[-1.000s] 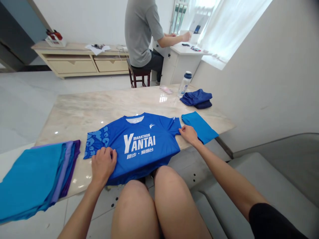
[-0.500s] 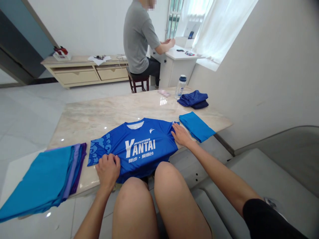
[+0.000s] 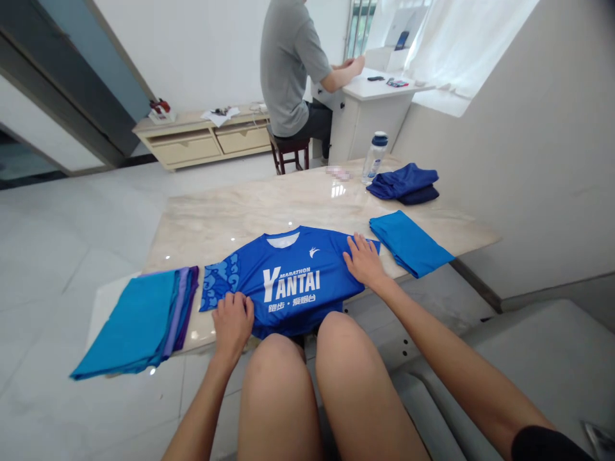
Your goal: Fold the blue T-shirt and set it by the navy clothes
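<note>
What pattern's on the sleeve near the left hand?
The sleeve is blue with lighter blue swirls, in the head view.

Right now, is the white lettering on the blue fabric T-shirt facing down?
No, the white lettering on the blue T-shirt faces up between left hand and right hand.

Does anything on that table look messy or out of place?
Nothing looks spilled or damaged. The dark blue garment beside the bottle lies rumpled, unlike the flat turquoise cloth, and the lower part of the printed shirt hangs past the near edge of the table.
</note>
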Motion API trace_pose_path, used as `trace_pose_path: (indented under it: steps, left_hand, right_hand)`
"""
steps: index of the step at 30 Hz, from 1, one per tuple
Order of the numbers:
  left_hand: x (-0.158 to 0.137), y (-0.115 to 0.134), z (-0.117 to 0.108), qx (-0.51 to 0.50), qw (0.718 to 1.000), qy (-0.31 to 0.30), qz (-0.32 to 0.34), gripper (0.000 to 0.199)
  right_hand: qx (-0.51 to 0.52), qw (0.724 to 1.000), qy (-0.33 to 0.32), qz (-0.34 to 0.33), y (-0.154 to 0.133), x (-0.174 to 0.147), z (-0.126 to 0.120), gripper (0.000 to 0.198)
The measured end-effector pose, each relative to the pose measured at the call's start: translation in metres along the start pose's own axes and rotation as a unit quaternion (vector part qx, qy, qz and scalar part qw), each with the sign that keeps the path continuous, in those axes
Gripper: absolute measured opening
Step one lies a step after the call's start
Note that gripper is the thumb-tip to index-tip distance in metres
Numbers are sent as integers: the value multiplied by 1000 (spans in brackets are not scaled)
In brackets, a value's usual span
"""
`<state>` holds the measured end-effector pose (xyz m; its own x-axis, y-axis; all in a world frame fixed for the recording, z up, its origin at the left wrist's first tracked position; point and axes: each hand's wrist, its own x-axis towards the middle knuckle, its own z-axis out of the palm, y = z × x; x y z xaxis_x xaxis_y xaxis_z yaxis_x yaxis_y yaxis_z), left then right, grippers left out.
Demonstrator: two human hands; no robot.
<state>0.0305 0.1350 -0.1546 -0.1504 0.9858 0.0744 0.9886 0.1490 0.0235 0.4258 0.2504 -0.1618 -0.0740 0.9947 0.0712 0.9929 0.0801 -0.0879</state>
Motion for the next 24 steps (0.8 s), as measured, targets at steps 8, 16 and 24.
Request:
trace_pose_path:
  steps: [8, 16, 24]
  left_hand:
    - [2, -56, -37, -106, 986, -82, -100, 24]
    - [39, -87, -40, -72, 961, -113, -241, 34]
    - [-8, -75, -36, -26, 949, -101, -299, 44]
  right_hand:
    - [50, 999, 20, -5, -8, 3, 42, 73]
    - [74, 996, 44, -21, -1, 1, 48, 73]
    - [104, 992, 67, -23, -4, 0, 50, 73]
